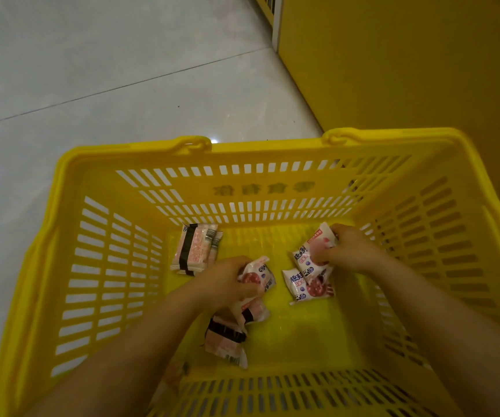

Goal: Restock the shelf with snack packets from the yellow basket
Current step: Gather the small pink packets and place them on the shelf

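Left hand (227, 281) gripping snack packet (259, 276) inside yellow basket (273, 147); right hand (352, 251) pinching second packet (315, 249); third packet (303, 285) lying between hands.

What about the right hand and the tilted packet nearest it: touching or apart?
Touching. The head view shows the right hand gripping the tilted packet, its fingers curled round the packet's edge, inside the yellow basket.

Left hand (227, 279) and right hand (351, 251) are bare, forearms (122, 356) uncovered.
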A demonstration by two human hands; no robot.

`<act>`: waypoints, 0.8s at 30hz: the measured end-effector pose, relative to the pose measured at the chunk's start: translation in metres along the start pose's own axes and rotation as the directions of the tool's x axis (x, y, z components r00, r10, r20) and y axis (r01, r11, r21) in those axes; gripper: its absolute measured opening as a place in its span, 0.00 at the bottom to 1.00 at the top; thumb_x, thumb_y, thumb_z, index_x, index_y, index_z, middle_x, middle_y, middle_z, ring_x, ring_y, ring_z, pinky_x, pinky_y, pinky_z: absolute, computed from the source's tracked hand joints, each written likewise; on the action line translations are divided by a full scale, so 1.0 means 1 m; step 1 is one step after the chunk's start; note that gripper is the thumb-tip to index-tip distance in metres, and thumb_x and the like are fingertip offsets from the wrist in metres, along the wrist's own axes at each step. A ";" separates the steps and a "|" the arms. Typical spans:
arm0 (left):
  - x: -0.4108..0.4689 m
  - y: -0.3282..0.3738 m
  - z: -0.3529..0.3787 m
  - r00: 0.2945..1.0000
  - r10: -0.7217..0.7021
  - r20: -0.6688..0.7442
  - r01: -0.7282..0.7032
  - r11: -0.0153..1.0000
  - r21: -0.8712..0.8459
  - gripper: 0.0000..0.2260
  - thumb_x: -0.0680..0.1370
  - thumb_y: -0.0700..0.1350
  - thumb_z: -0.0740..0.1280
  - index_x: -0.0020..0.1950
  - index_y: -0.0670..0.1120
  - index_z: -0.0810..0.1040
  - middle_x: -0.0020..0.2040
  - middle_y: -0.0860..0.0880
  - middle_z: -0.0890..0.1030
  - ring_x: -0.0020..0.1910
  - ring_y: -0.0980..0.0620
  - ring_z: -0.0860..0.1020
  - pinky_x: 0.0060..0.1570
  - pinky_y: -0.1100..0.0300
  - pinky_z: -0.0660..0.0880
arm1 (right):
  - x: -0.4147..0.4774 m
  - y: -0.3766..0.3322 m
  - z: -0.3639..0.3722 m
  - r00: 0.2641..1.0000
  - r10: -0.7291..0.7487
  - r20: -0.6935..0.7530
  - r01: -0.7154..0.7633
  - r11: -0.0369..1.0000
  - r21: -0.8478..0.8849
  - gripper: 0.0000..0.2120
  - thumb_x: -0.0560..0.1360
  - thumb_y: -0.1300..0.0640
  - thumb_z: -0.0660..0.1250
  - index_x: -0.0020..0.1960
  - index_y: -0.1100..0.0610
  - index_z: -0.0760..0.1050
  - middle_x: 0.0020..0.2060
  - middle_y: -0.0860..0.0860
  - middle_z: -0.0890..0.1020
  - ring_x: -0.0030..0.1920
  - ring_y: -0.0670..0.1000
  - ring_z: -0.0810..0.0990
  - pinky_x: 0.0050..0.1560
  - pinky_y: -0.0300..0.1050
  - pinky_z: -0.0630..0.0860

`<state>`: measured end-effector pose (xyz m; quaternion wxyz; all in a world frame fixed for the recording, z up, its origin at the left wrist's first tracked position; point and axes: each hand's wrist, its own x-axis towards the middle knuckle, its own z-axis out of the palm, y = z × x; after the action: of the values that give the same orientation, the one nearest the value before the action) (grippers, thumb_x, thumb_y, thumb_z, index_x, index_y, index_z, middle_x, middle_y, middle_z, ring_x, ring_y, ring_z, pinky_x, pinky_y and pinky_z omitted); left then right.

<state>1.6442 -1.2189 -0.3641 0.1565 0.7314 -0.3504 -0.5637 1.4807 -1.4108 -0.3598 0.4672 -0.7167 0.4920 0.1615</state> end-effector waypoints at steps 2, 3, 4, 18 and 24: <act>0.003 0.001 0.006 1.000 0.014 0.003 -0.014 0.987 0.162 0.21 0.75 0.47 0.72 0.66 0.49 0.72 0.60 0.50 0.78 0.54 0.53 0.78 0.47 0.61 0.77 | 0.001 -0.002 0.002 0.999 -0.016 -0.031 0.021 0.985 0.169 0.17 0.70 0.63 0.74 0.56 0.59 0.74 0.50 0.55 0.82 0.50 0.55 0.81 0.51 0.51 0.79; 0.005 0.001 0.008 1.000 0.023 -0.001 -0.023 0.976 0.215 0.21 0.74 0.45 0.72 0.66 0.49 0.73 0.61 0.49 0.77 0.55 0.52 0.77 0.47 0.62 0.77 | 0.002 -0.003 0.003 0.999 -0.016 -0.051 0.030 0.960 0.278 0.16 0.70 0.62 0.74 0.55 0.58 0.73 0.50 0.55 0.82 0.48 0.54 0.82 0.50 0.50 0.79; 0.006 0.001 0.009 0.999 0.033 -0.012 -0.029 0.973 0.230 0.20 0.74 0.44 0.72 0.65 0.48 0.74 0.60 0.49 0.76 0.54 0.52 0.77 0.45 0.64 0.76 | 0.002 -0.004 0.006 0.998 -0.007 -0.061 0.030 0.921 0.388 0.16 0.70 0.61 0.74 0.55 0.57 0.72 0.49 0.54 0.83 0.47 0.54 0.83 0.50 0.51 0.79; 0.000 -0.006 -0.016 0.769 0.052 -0.637 -0.243 0.946 -0.216 0.12 0.75 0.44 0.70 0.49 0.60 0.72 0.46 0.59 0.80 0.40 0.61 0.80 0.33 0.63 0.74 | -0.014 -0.001 0.025 0.857 -0.386 -0.341 0.352 0.922 -0.158 0.06 0.73 0.53 0.70 0.49 0.50 0.76 0.42 0.47 0.81 0.44 0.49 0.80 0.45 0.50 0.78; -0.011 -0.011 -0.014 0.924 0.032 -0.382 -0.169 0.929 -0.330 0.24 0.75 0.40 0.71 0.61 0.61 0.64 0.50 0.54 0.79 0.41 0.57 0.84 0.36 0.61 0.80 | -0.026 0.003 0.051 0.935 -0.296 0.193 0.341 0.608 -0.717 0.28 0.73 0.52 0.69 0.71 0.49 0.66 0.67 0.49 0.71 0.67 0.52 0.70 0.57 0.47 0.74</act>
<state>1.6594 -1.2054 -0.3587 0.3790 0.7644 -0.2439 -0.4611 1.4780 -1.3548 -0.3692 0.1704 -0.9147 0.2353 0.2810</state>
